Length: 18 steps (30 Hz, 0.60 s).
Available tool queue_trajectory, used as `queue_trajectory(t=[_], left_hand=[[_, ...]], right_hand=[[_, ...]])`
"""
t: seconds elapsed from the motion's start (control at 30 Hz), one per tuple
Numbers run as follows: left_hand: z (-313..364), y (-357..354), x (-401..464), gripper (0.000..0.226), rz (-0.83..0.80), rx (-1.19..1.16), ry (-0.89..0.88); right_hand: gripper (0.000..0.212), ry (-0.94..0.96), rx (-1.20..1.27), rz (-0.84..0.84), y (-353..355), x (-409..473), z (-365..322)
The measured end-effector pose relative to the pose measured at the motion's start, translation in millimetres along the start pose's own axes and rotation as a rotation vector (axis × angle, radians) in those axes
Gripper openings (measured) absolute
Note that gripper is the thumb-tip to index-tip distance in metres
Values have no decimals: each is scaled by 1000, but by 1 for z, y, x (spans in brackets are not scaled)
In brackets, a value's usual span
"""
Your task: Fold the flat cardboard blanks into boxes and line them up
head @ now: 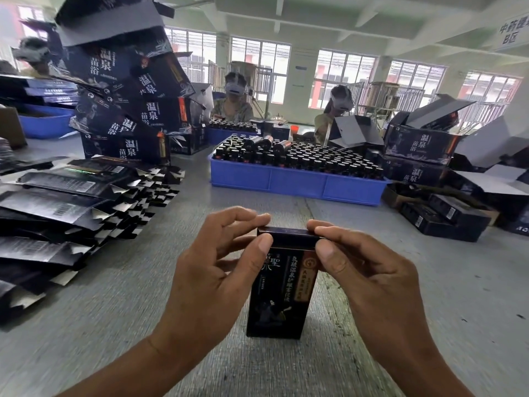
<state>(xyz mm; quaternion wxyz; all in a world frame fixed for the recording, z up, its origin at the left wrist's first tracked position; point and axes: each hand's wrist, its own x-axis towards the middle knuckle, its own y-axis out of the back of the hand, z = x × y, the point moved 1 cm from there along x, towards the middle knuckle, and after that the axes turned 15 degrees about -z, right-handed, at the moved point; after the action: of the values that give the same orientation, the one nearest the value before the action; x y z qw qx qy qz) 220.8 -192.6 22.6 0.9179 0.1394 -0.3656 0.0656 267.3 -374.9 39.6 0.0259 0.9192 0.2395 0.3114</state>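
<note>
A small dark printed box (282, 293) stands upright on the grey table (114, 310) in front of me, folded into shape. My left hand (217, 262) pinches its top left corner between thumb and fingers. My right hand (363, 267) pinches the top right corner the same way, fingers over the closed top flap. A fanned stack of flat dark cardboard blanks (71, 207) lies on the table to the left.
A blue tray (294, 181) full of dark bottles sits ahead. Large dark cartons (128, 104) are piled at the back left, more cartons (420, 147) at the right, small dark boxes (443, 216) beside them. Two people sit across the table.
</note>
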Motion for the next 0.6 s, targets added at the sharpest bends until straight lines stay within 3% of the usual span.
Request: queue_trajectory(t=[0.43,0.6], left_hand=[[-3,10,4,22,-119,344,-222],[-12,11,3,26,-170,432,-241]], right_hand=[[8,87,-232,-26,5,-1,12],[20,49,-300,-39,4,1,17]])
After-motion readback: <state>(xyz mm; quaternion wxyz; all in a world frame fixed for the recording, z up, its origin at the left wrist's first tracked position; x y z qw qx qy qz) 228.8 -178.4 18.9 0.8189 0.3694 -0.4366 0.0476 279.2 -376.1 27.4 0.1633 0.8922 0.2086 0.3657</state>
